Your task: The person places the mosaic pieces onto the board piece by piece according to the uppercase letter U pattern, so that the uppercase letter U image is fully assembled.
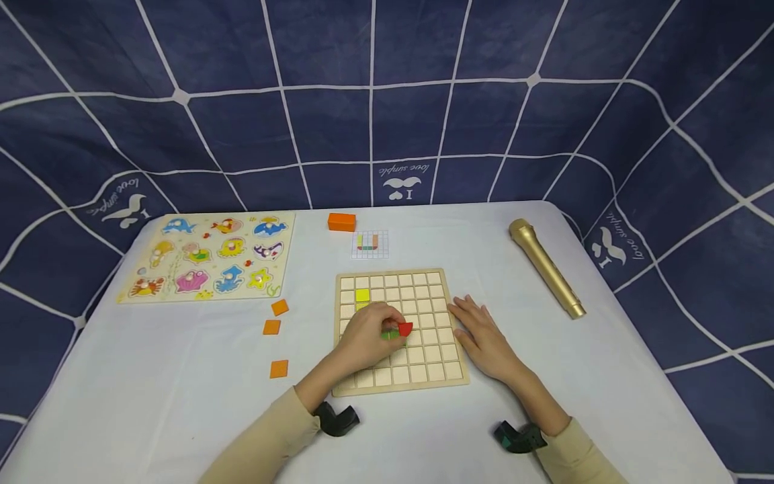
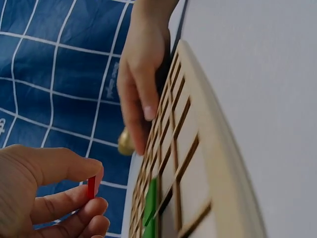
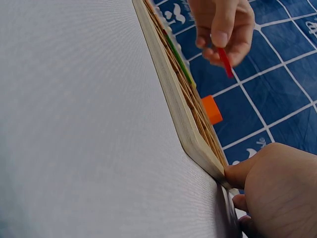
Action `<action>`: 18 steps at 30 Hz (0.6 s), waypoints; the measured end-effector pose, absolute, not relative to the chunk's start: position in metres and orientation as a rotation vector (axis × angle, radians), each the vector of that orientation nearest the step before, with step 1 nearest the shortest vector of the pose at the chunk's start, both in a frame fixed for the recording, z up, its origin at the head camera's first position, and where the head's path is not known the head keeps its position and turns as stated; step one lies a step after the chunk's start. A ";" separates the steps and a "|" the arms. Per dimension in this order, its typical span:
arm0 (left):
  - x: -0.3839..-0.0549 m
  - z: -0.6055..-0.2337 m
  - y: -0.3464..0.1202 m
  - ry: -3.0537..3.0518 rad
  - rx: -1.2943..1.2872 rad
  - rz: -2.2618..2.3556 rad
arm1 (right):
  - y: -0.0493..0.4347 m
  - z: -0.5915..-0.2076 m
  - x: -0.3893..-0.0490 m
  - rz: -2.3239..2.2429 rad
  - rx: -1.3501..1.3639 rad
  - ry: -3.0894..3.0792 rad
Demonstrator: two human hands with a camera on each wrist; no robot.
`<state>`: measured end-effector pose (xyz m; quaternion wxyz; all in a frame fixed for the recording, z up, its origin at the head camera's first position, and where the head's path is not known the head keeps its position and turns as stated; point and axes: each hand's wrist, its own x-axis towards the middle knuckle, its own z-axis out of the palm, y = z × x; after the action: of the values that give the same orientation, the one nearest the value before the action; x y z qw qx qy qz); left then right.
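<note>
Over the middle of a wooden grid board (image 1: 399, 388), my left hand (image 1: 370, 336) pinches a thin red tile (image 1: 405, 329) between thumb and fingertips. In the left wrist view the red tile (image 2: 91, 188) is seen edge-on, held above the board. Green tiles (image 1: 392, 334) lie in the grid, partly hidden by that hand. A yellow tile (image 1: 362, 295) lies in the upper left squares, with more yellow just below it. My right hand (image 1: 488, 341) rests at the board's right edge, fingers extended and touching the frame.
Three orange tiles (image 1: 271, 327) lie left of the board. Behind it are a small pattern card (image 1: 371, 245) and an orange block (image 1: 341, 222). A sea-animal puzzle (image 1: 205, 257) lies at the far left, a gold microphone (image 1: 547, 269) at the right.
</note>
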<state>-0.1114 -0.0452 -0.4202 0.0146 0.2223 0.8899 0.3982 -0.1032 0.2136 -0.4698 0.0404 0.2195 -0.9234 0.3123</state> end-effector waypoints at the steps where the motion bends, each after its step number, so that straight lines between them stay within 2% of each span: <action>1: -0.112 -0.422 -0.042 2.770 0.705 1.225 | 0.213 -0.470 -0.103 0.955 0.668 -2.830; 9: -0.116 -0.434 -0.028 2.811 0.757 1.080 | 0.213 -0.470 -0.103 0.949 0.662 -2.831; 18: -0.119 -0.440 -0.025 2.810 0.685 0.971 | 0.213 -0.470 -0.103 0.959 0.666 -2.822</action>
<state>-0.1186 -0.0253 -0.4399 0.0450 0.2244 0.9201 0.3179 -0.1032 0.2131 -0.4703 0.0438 0.2177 -0.9232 0.3137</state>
